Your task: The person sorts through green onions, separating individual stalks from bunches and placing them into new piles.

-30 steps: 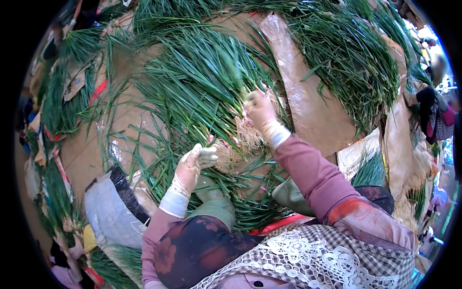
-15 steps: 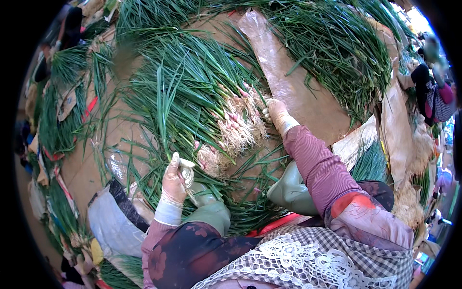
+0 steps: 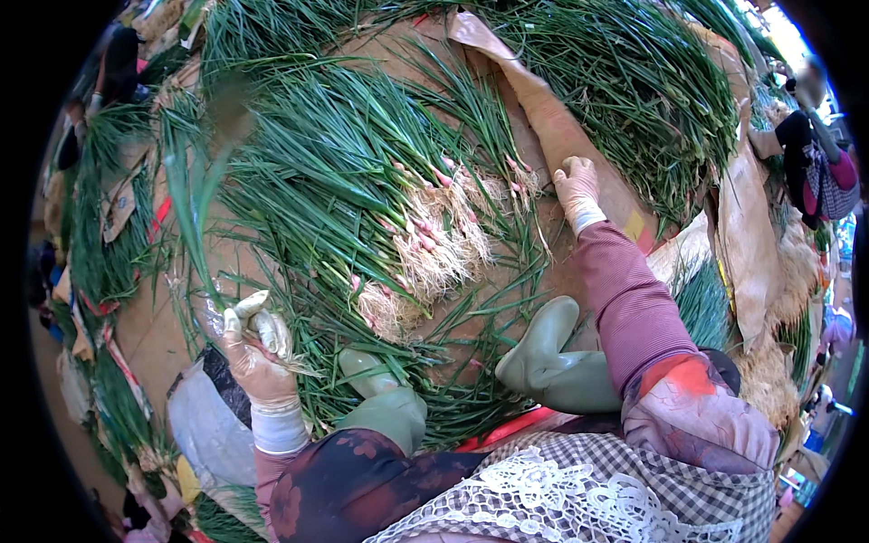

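Left hand (image 3: 261, 348), in a thin pale glove with a white wrist wrap: fingers curled around a small bunch of long green onion stalks with stringy pale roots (image 3: 190, 208). Leaves point far, roots stick out on the right side of the fist. Half a second ago, same hand was by the near end of the main pile; now it's further left and nearer, bunch swung left with it, well apart from that pile.

Right hand (image 3: 577, 185), same glove type: off the pile's right edge, now further right at the edge of a long tan sheet strip (image 3: 534, 95). Fingers bent, touching the strip; can't tell if they pinch it. Strip was flatter and shinier earlier, now bent along its length.

Hands wide apart. Main pile of green onions with pink-white bulbs (image 3: 425, 226) stays mid-scene between them, roots toward near right. A few stalks with pink bulbs (image 3: 523, 178) now show separately at its right side. Big dark-green leafy heap (image 3: 634, 100), far right: no visible change.
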A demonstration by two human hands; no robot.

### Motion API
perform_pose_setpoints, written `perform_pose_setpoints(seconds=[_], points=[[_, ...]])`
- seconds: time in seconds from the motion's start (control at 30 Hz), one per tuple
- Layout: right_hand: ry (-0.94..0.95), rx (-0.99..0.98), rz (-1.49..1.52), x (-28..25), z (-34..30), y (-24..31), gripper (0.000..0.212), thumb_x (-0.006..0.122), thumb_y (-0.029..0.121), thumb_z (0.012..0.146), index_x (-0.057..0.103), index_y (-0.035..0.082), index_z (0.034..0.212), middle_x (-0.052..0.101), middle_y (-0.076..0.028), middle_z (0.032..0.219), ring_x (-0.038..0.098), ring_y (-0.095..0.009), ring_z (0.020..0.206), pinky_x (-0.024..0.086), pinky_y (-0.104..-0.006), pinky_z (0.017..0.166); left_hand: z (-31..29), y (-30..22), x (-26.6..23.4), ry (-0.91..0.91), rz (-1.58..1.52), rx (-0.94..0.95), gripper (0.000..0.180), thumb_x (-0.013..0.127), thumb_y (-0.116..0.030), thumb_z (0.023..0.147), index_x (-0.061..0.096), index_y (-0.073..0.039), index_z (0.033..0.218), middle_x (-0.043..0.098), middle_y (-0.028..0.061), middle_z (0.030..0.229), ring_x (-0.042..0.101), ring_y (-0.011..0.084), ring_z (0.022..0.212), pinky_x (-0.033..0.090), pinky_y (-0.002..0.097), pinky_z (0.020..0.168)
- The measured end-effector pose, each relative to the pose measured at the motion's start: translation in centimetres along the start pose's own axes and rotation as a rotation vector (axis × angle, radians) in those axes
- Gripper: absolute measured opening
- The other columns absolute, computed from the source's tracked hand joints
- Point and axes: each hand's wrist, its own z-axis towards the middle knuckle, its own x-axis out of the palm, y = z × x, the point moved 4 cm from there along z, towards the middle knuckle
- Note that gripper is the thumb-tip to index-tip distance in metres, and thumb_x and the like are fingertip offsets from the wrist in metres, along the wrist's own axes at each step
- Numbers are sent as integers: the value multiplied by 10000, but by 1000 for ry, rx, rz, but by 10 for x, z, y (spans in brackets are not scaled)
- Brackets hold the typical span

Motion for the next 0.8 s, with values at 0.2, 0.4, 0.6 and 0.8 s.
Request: perform_pose_setpoints(seconds=[0.2, 0.4, 0.6, 0.8], points=[[367, -155, -94, 20, -7, 72, 433, 579, 258, 691, 443, 48, 1045, 502, -162, 1046, 497, -289, 968, 406, -367, 789, -12, 50, -28, -104, -88, -442, 378, 413, -311, 844, 542, 44, 836, 325, -13, 434, 314, 97, 354, 255, 208, 327], [343, 29, -176, 50, 10, 91, 642, 614, 280, 655, 331, 10, 1163, 484, -193, 1070, 480, -305, 1002, 388, -343, 847, -25, 41, -31, -132, -37, -413, 372, 428, -312, 836, 553, 38, 829, 357, -15, 465, 311, 75, 370, 251, 204, 344], [501, 39, 366, 63, 43, 95, 356, 552, 177, 668, 509, -8, 970, 567, -169, 865, 569, -249, 776, 448, -324, 715, -40, 24, -39, -194, -81, -309, 344, 429, -260, 833, 552, 61, 847, 350, 5, 428, 305, 93, 337, 253, 213, 318], [507, -275, 922, -48, -28, 185, 262, 494, 53, 739, 436, 16, 992, 515, -40, 672, 462, -89, 462, 380, -230, 355, -41, -3, -24, -134, 290, -16, 344, 348, -250, 874, 561, 17, 917, 340, -43, 502, 288, 33, 417, 212, 177, 384]])
